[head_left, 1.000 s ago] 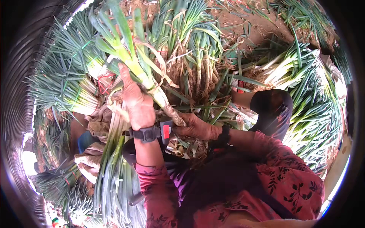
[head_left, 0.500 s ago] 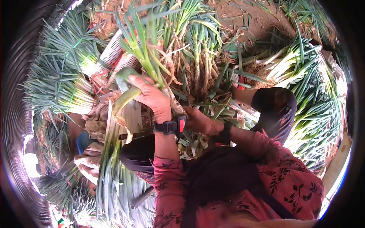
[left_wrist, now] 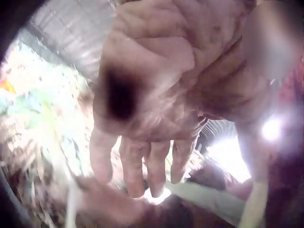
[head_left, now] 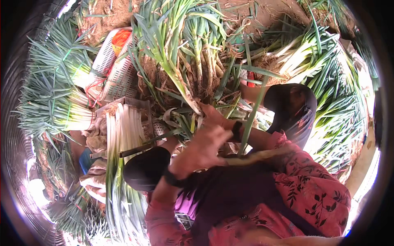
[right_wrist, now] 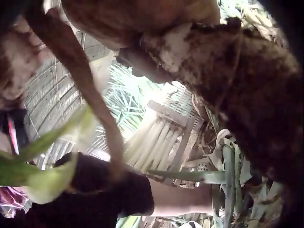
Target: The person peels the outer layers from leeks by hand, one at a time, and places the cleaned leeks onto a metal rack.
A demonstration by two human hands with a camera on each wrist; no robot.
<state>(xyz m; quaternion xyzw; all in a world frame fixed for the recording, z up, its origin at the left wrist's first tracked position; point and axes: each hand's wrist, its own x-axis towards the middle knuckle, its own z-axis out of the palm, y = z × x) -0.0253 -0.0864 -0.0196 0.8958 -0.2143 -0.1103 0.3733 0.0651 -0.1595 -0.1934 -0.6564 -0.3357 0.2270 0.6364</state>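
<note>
Left hand point(head_left: 201, 151) withdrawn from leek point(head_left: 179, 78), fingers point(left_wrist: 132, 166) released, right hand point(head_left: 215, 119) gripping its base

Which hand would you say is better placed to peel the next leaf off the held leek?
Probably the left: the left hand is open near the leek, while the right hand grips its lower end. Whether the blurred leaf strip touches the left hand is unclear.

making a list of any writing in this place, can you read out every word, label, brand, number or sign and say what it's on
No text can be read anywhere in these views.
Orange thing by the white crate: too small and blurred to tell if it bears print.
Dark band on the left wrist: no readable marking.
Red sleeve: dark leaf shapes, no lettering.
</note>
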